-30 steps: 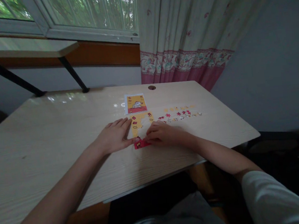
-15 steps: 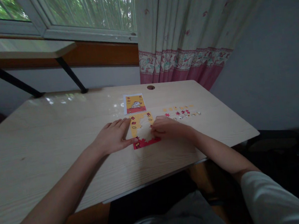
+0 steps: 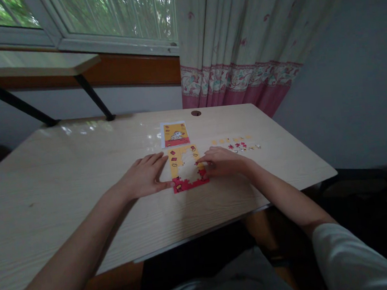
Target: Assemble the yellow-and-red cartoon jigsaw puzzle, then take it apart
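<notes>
2-handedly touching the unfinished puzzle (image 3: 192, 185), at left with splayed left hand (image 3: 144, 176), at right with loosely parted right hand (image 3: 223, 161).

my left hand (image 3: 145, 176) sits at the nine o'clock edge of the partly filled puzzle (image 3: 192, 184), my right hand (image 3: 227, 161) at three; picture card (image 3: 176, 134) at twelve, loose pieces (image 3: 237, 145) at two.

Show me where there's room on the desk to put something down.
The desk has a wide bare patch between the left arm and the black shelf legs, and another to the right of the loose pieces. The middle is crowded: puzzle, picture card, left hand and right hand sit close together.
</notes>
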A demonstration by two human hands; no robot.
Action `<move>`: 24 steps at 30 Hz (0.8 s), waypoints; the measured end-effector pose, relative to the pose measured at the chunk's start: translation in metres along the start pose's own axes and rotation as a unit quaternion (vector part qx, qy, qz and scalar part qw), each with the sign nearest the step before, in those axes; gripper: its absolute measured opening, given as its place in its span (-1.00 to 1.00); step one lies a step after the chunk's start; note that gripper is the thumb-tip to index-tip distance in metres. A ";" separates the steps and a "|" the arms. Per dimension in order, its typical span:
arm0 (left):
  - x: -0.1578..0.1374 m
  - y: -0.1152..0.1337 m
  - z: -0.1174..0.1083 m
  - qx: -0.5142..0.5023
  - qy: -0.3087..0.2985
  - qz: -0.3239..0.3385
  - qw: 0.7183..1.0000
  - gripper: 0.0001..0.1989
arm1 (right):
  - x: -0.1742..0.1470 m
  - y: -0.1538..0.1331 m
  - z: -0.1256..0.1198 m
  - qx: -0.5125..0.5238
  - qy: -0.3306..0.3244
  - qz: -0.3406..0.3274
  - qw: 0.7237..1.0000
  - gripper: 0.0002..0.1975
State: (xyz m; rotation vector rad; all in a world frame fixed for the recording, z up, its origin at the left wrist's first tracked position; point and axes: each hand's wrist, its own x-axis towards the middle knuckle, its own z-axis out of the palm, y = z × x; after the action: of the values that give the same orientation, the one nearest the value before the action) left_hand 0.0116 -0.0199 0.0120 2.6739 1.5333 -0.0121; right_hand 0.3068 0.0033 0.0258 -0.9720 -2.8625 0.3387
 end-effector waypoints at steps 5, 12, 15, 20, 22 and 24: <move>0.000 -0.001 0.001 -0.001 -0.001 0.000 1.000 0.02 | 0.000 0.000 0.000 -0.006 0.005 0.001 1.000 -0.55; 0.000 0.000 -0.001 -0.002 -0.003 0.001 1.000 0.01 | 0.001 -0.003 0.000 0.000 0.001 0.014 1.000 -0.51; 0.000 0.000 -0.001 0.002 -0.010 -0.001 1.000 0.03 | 0.001 -0.003 -0.001 0.003 0.002 0.016 1.000 -0.50; 0.000 0.000 -0.001 0.003 -0.012 -0.001 1.000 0.02 | 0.000 -0.001 0.000 -0.003 0.001 0.012 1.000 -0.50; 0.001 0.000 -0.002 0.006 -0.015 -0.002 1.000 0.02 | 0.000 0.001 0.001 -0.007 0.001 0.012 1.000 -0.50; 0.001 0.001 -0.002 0.010 -0.018 -0.004 1.000 0.03 | 0.000 0.002 0.002 -0.008 0.003 0.010 1.000 -0.50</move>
State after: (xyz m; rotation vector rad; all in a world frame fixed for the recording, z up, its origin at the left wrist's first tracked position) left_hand 0.0126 -0.0193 0.0143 2.6666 1.5418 -0.0751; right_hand 0.3073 0.0049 0.0235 -1.0019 -2.8572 0.3155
